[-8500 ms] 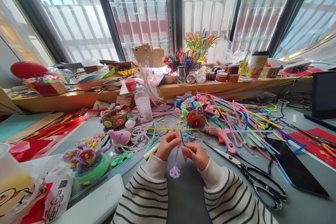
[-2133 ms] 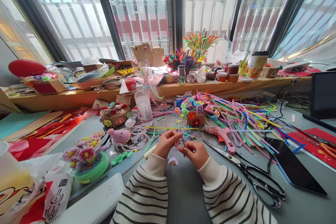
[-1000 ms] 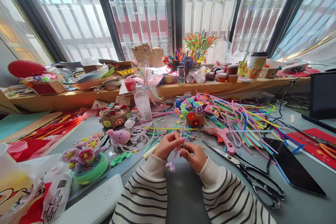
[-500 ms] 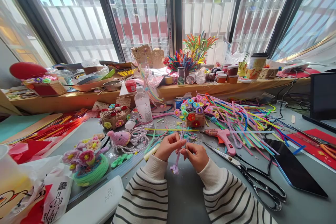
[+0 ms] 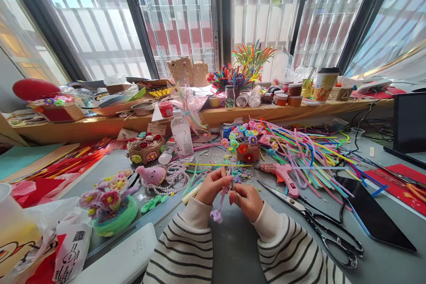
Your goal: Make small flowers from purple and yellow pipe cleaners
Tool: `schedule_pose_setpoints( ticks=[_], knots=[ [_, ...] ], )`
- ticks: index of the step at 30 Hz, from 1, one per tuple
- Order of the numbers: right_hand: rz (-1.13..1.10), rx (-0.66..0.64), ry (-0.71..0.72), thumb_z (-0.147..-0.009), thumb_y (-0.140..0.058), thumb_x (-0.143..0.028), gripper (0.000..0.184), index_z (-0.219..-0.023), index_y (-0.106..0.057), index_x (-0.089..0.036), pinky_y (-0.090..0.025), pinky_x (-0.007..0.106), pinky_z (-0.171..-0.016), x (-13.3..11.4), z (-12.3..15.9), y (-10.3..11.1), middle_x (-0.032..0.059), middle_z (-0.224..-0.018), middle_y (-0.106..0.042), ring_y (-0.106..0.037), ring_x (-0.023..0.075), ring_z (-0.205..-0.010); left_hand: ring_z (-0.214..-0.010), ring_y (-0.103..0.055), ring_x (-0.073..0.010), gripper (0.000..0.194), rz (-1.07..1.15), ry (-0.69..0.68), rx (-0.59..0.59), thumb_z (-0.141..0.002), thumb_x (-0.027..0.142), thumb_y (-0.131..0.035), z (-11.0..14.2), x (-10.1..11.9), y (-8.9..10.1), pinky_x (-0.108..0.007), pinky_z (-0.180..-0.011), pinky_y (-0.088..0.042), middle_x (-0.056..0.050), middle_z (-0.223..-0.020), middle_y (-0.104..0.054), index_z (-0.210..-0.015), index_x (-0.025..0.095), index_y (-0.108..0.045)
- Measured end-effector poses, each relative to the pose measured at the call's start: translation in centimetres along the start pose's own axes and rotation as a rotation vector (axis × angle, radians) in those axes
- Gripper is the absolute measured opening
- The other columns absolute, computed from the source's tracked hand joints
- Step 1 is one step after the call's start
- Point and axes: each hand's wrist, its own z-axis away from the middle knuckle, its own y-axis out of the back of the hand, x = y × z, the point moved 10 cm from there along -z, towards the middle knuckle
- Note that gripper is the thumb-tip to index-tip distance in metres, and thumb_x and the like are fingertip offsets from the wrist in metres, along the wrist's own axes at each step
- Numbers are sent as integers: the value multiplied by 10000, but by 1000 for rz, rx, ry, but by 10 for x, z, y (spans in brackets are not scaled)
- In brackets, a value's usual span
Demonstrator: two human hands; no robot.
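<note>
My left hand (image 5: 213, 186) is closed, pinching the fuzzy lilac stem of a pipe-cleaner flower (image 5: 216, 216) whose bloom hangs down below the fingers. Beside it, my right hand (image 5: 248, 199) is closed round a small pair of scissors (image 5: 232, 183); the thin metal blades point up and away against the stem, and most of the handles are hidden by the fingers. Both hands hover close together over the grey table (image 5: 233, 253). Fine lilac fluff specks lie on the tabletop beneath them.
Large black-handled scissors (image 5: 319, 222), a phone (image 5: 372, 213) and a pink glue gun (image 5: 281, 175) lie right. Behind is a pile of pipe cleaners (image 5: 309, 155). Left are a potted pipe-cleaner flower arrangement (image 5: 115, 213), a white power bank (image 5: 120, 253) and a water bottle (image 5: 181, 135).
The flower's bloom has swung about below my left hand, now tilting left compared with half a second ago. The scissors have shifted slightly along the stem; both hands stay in nearly the same place.
</note>
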Motion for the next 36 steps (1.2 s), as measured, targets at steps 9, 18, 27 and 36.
schedule_pose_setpoints(
  ticks=[9,18,27,36],
  knots=[
    [54,90,-25,-686,-364,-556,485,-409,-398,-158,-269,192,-402,2,1,9,-31,-378,-406,-324,60,-385,-357,-350,-40,325,-16,0,-9,-576,310,-590,0,-1,-1,-202,-393,-231,60,-385,-402,-471,164,-318],
    [5,65,-41,-699,-284,-589,540,-429,-447,-151,-274,189,-407,7,0,7,-32,-390,-369,-333,64,-396,-364,-353,-45,332,21,-3,42,-561,324,-600,2,4,0,-202,-394,-231,61,-375,-402,-471,164,-325],
    [-8,-9,-10,-670,-192,-655,600,-475,-451,-151,-283,195,-427,1,0,-1,-17,-435,-404,-365,76,-430,-366,-333,-43,316,8,-6,-3,-588,320,-587,1,3,-3,-201,-401,-233,64,-386,-391,-487,166,-331],
    [44,78,-74,-687,-319,-581,499,-419,-383,-165,-247,199,-413,6,-1,9,-38,-393,-349,-307,67,-399,-396,-344,-40,279,-51,-35,-3,-628,297,-563,-1,0,0,-192,-416,-237,62,-432,-400,-522,158,-346]
  ],
)
